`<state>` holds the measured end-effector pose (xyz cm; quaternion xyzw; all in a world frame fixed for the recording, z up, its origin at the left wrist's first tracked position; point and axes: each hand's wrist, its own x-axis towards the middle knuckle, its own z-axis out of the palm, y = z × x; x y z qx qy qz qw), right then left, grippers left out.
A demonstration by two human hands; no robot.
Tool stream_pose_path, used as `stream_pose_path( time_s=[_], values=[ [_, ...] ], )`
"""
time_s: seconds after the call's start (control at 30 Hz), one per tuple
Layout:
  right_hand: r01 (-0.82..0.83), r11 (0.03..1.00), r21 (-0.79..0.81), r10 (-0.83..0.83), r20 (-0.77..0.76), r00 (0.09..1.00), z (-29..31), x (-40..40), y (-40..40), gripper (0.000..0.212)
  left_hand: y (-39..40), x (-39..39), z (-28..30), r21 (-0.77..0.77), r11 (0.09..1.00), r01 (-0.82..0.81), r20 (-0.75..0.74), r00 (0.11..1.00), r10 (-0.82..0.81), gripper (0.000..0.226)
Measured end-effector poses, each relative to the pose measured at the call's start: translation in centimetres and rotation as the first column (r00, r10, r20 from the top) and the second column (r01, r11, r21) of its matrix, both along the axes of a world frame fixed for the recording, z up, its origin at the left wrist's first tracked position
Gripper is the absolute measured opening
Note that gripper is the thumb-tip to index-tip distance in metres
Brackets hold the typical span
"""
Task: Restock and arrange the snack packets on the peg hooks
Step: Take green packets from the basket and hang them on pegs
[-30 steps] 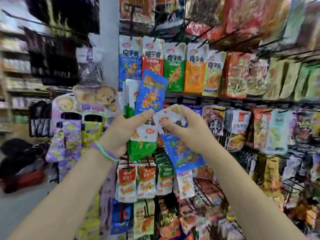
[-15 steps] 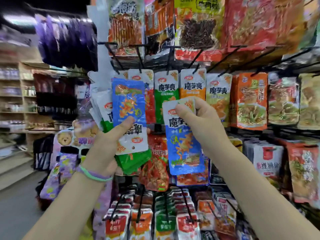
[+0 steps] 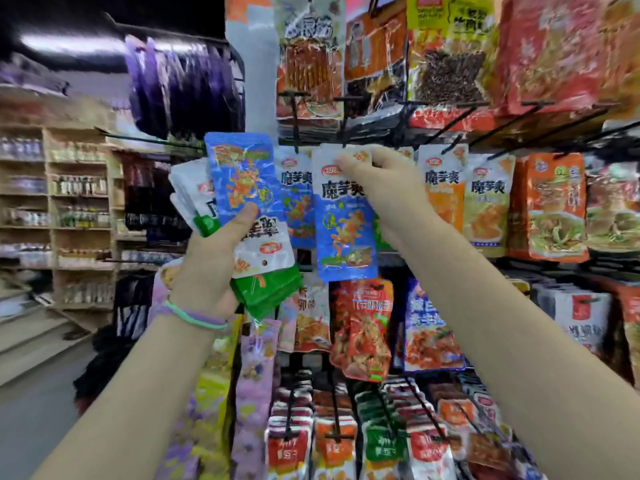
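Fingers (image 3: 349, 163) atop blue packet (image 3: 346, 233)

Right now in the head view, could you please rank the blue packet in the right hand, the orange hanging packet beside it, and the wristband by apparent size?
1. blue packet, though nearer the camera
2. orange hanging packet, partly hidden by the right hand
3. wristband

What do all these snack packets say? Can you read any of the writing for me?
"魔芋爽": blue packet pinched in the right hand.
"魔芋爽": hanging orange packet.
"魔芋爽": hanging yellow-green packet.
Upside-down print on the blue packet gripped in the left hand: partly covered, unreadable.
Red logos and other packets: too blurred.
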<state>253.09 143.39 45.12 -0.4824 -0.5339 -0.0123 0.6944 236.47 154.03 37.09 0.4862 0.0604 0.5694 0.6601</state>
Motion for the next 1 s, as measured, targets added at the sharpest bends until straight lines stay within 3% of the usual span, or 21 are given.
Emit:
stream_pose_path(
  time_s=[0.07,0.1,0.17,0.23,0.3,0.47,0.53,0.73,0.87,1.0],
  values=[
    [-0.017,1.000,0.010,0.018,-0.044,0.999,1.2,-1.0,1.6,0.019,0.5,-0.3,0.4,0.043,0.997,0.060,0.020,0.998,-0.060,0.034],
    [0.002,1.000,0.022,-0.001,-0.033,0.999,1.8,-1.4,2.1,0.017,0.6,-0.5,0.7,0.042,0.996,0.073,0.019,0.997,-0.074,0.029],
    [0.039,0.998,0.054,-0.038,-0.016,0.999,2.7,-2.2,3.2,0.010,1.4,-0.9,1.1,0.031,0.993,0.110,-0.007,0.994,-0.110,0.046],
    [0.060,0.996,0.071,-0.059,-0.023,0.998,3.1,-2.8,4.0,0.018,1.8,-1.1,1.3,0.009,0.989,0.147,-0.063,0.987,-0.146,0.070],
    [0.067,0.996,0.066,-0.064,-0.034,0.997,3.3,-3.2,4.8,0.024,2.4,-1.4,1.4,0.011,0.986,0.168,-0.095,0.982,-0.166,0.074],
    [0.080,0.995,0.063,-0.079,-0.025,0.997,3.6,-3.6,5.8,0.011,3.0,-2.1,1.5,0.015,0.971,0.239,-0.174,0.957,-0.233,0.075],
    [0.084,0.995,0.056,-0.085,0.004,0.996,3.7,-3.8,6.0,0.005,2.9,-2.4,1.5,0.005,0.966,0.258,-0.199,0.947,-0.251,0.062],
    [0.038,0.999,0.036,-0.035,-0.067,0.997,4.2,-4.0,6.6,0.018,2.9,-2.8,1.4,0.075,0.949,0.306,-0.154,0.944,-0.292,0.014],
    [0.021,1.000,-0.010,-0.022,-0.135,0.991,4.7,-4.2,6.2,0.031,2.7,-2.9,1.3,0.090,0.946,0.311,-0.131,0.945,-0.299,0.015],
    [-0.002,1.000,-0.029,-0.001,-0.103,0.995,4.7,-4.1,6.3,0.011,2.4,-3.4,1.3,0.059,0.953,0.297,-0.123,0.950,-0.288,0.018]
  ],
)
